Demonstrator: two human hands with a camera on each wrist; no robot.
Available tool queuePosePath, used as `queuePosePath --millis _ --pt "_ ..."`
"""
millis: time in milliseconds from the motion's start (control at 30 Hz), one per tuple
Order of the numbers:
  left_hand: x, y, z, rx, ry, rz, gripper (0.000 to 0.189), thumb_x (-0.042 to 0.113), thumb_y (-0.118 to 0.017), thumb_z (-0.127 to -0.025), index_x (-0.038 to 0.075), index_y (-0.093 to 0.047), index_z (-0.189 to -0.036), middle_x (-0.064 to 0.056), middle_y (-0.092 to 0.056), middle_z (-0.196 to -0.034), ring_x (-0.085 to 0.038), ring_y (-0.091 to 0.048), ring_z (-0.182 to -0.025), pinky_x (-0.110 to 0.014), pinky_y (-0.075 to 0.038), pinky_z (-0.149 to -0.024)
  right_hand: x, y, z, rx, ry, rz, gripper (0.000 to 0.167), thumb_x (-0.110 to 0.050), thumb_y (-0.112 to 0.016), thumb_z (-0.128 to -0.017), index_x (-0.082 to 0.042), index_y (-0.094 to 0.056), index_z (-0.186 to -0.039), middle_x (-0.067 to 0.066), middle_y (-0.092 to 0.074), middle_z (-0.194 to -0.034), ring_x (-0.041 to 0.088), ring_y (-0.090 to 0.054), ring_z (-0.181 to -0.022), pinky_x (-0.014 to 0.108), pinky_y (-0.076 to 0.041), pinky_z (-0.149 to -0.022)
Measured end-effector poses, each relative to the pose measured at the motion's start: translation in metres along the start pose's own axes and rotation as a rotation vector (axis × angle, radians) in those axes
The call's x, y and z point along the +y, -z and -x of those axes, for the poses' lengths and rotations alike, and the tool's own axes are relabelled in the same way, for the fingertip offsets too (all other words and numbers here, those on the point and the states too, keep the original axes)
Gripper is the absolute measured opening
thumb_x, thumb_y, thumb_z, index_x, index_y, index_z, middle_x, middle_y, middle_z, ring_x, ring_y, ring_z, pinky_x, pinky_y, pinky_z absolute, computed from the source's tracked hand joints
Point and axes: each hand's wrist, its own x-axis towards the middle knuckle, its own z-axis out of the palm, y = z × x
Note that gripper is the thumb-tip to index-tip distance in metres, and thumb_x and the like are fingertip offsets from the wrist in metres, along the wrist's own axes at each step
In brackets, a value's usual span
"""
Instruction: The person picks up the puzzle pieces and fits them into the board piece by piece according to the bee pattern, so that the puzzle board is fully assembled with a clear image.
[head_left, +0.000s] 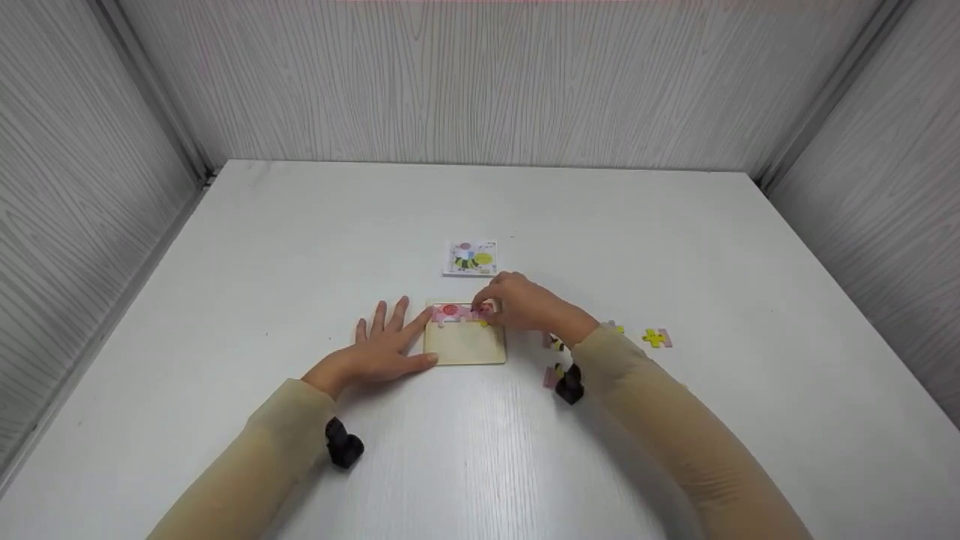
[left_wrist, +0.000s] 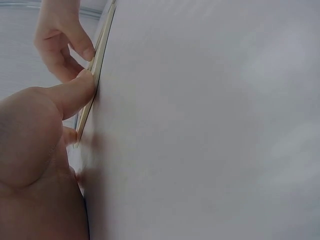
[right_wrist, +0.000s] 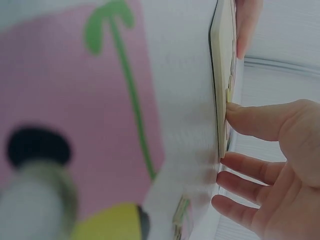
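A thin wooden puzzle board (head_left: 465, 345) lies flat, with pink puzzle pieces (head_left: 450, 310) fitted along its far edge. My left hand (head_left: 386, 351) has its fingers spread, its thumb and index finger touching the board's left edge. At the far right corner my right hand (head_left: 525, 301) pinches a pink and yellow puzzle piece (head_left: 486, 308) between thumb and bent fingers, partly hiding it. In the right wrist view, the thumb (right_wrist: 255, 120) sits on the board (right_wrist: 218, 65) beside a yellow edge, with the other fingers at its rim.
A square picture card (head_left: 472, 259) with a bee on it lies beyond the board. On the right are a yellow and pink piece (head_left: 657, 337) and several loose pieces, some partly covered by my right forearm. Textured panels (head_left: 480, 82) wall the white table (head_left: 330, 217).
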Motion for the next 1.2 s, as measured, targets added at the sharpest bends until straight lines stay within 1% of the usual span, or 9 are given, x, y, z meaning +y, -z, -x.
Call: queuePosePath --millis 133,300,500,633,800,900,1033,1133,1200 --pt "0.000 0.000 0.000 0.006 -0.005 0.003 0.080 0.057 -0.044 -0.090 0.022 -0.007 -0.151 -0.018 0.017 -0.152 -0.040 0.024 -0.134 -0.063 0.014 -0.099 0.002 -0.001 0.000 0.012 0.032 -0.012 0.024 -0.023 -0.062 -0.090 -0.019 -0.069 -0.113 0.003 -0.058 -0.108 0.019 -0.047 -0.102 0.033 -0.041 -0.090" --pt "-0.001 -0.001 0.000 0.016 -0.020 0.015 0.079 0.057 -0.045 -0.090 0.022 -0.007 -0.151 -0.018 0.016 -0.152 -0.041 0.023 -0.134 -0.063 0.014 -0.099 0.003 0.000 0.001 0.023 0.071 -0.025 0.023 -0.020 -0.063 -0.090 -0.016 -0.070 -0.112 0.008 -0.058 -0.108 0.022 -0.048 -0.102 0.035 -0.042 -0.087" --pt "-0.002 -0.001 -0.001 0.016 -0.012 0.013 0.080 0.058 -0.045 -0.090 0.023 -0.007 -0.151 -0.018 0.016 -0.152 -0.040 0.024 -0.134 -0.063 0.014 -0.099 0.005 -0.001 0.000 0.027 0.069 -0.035 0.024 -0.020 -0.065 -0.088 -0.015 -0.070 -0.111 0.007 -0.058 -0.109 0.022 -0.048 -0.103 0.035 -0.041 -0.088" --pt "-0.002 -0.001 0.000 0.012 -0.011 0.019 0.080 0.057 -0.045 -0.090 0.022 -0.007 -0.151 -0.018 0.017 -0.152 -0.040 0.024 -0.134 -0.063 0.015 -0.099 0.002 -0.002 0.000 0.030 0.034 -0.036 0.024 -0.022 -0.067 -0.087 -0.017 -0.071 -0.110 0.005 -0.058 -0.108 0.021 -0.047 -0.102 0.035 -0.040 -0.088" --pt "-0.001 -0.001 0.000 0.007 -0.009 0.024 0.080 0.057 -0.045 -0.090 0.022 -0.007 -0.151 -0.017 0.017 -0.152 -0.040 0.025 -0.133 -0.063 0.015 -0.099 -0.002 -0.001 0.000 0.014 -0.030 -0.042 0.022 -0.023 -0.067 -0.086 -0.019 -0.071 -0.108 0.004 -0.056 -0.108 0.021 -0.046 -0.102 0.036 -0.040 -0.088" --pt "0.000 -0.001 -0.001 0.007 -0.007 0.022 0.080 0.057 -0.045 -0.090 0.022 -0.007 -0.151 -0.017 0.017 -0.152 -0.040 0.025 -0.133 -0.063 0.015 -0.099 -0.004 0.001 0.000 0.007 -0.040 -0.029 0.021 -0.023 -0.066 -0.087 -0.020 -0.071 -0.108 0.002 -0.057 -0.106 0.019 -0.047 -0.100 0.035 -0.040 -0.088" --pt "0.000 -0.001 0.000 0.010 -0.004 0.017 0.079 0.057 -0.045 -0.090 0.022 -0.008 -0.151 -0.017 0.016 -0.152 -0.040 0.024 -0.134 -0.063 0.014 -0.099 -0.006 0.001 -0.001 0.005 -0.046 -0.020 0.023 -0.025 -0.069 -0.085 -0.019 -0.071 -0.107 -0.001 -0.059 -0.102 0.017 -0.048 -0.095 0.033 -0.041 -0.084" --pt "0.001 -0.001 0.000 0.012 -0.003 0.016 0.079 0.056 -0.046 -0.090 0.022 -0.008 -0.151 -0.017 0.016 -0.152 -0.040 0.024 -0.134 -0.063 0.014 -0.099 -0.008 0.000 0.000 0.007 -0.063 -0.001 0.026 -0.028 -0.072 -0.082 -0.020 -0.071 -0.106 0.000 -0.059 -0.104 0.018 -0.048 -0.097 0.035 -0.042 -0.083" --pt "0.001 -0.001 0.000 0.012 -0.008 0.018 0.079 0.056 -0.046 -0.090 0.022 -0.008 -0.151 -0.018 0.016 -0.152 -0.040 0.024 -0.134 -0.063 0.014 -0.099 -0.010 -0.001 0.001 0.003 -0.076 0.006 0.025 -0.027 -0.072 -0.082 -0.019 -0.070 -0.106 0.001 -0.058 -0.108 0.019 -0.048 -0.100 0.037 -0.043 -0.084"
